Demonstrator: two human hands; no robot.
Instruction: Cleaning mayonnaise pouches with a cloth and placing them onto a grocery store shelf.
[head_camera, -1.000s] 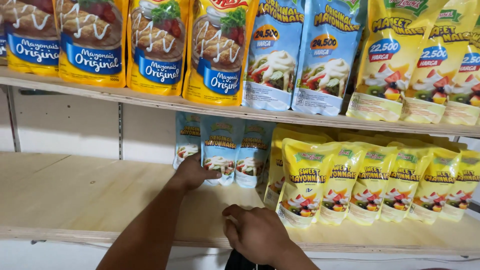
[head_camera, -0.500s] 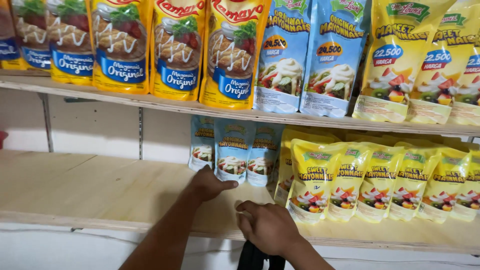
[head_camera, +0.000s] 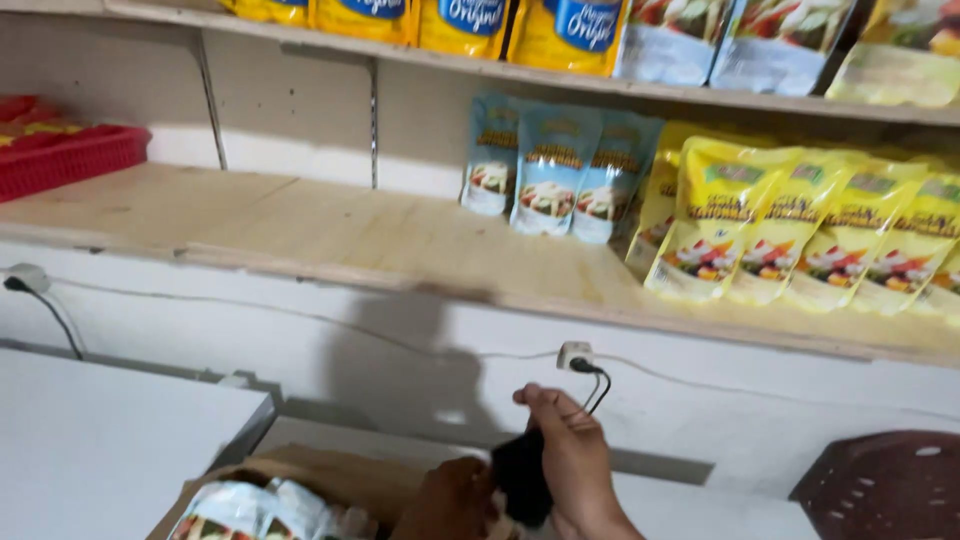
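My right hand (head_camera: 572, 462) is low in the head view, below the wooden shelf (head_camera: 330, 235), shut on a small black object (head_camera: 520, 480). My left hand (head_camera: 452, 502) sits just left of it, fingers curled, touching the black object's left side above an open cardboard box (head_camera: 335, 475); its grip is unclear. Light blue pouches (head_camera: 232, 512) lie in that box. On the shelf above stand three matching light blue pouches (head_camera: 545, 175), with a row of yellow pouches (head_camera: 790, 225) to their right.
A red basket (head_camera: 60, 150) stands at the shelf's far left. A wall socket (head_camera: 575, 355) with a black cable is just above my right hand. A white counter (head_camera: 100, 440) lies at the lower left, a brown perforated crate (head_camera: 880, 485) at the lower right. More pouches (head_camera: 470, 20) line the upper shelf.
Both hands have dropped from the shelf edge and the blue pouches down to the box. The view has tilted down and shifted left, bringing the box, socket and red basket into sight.
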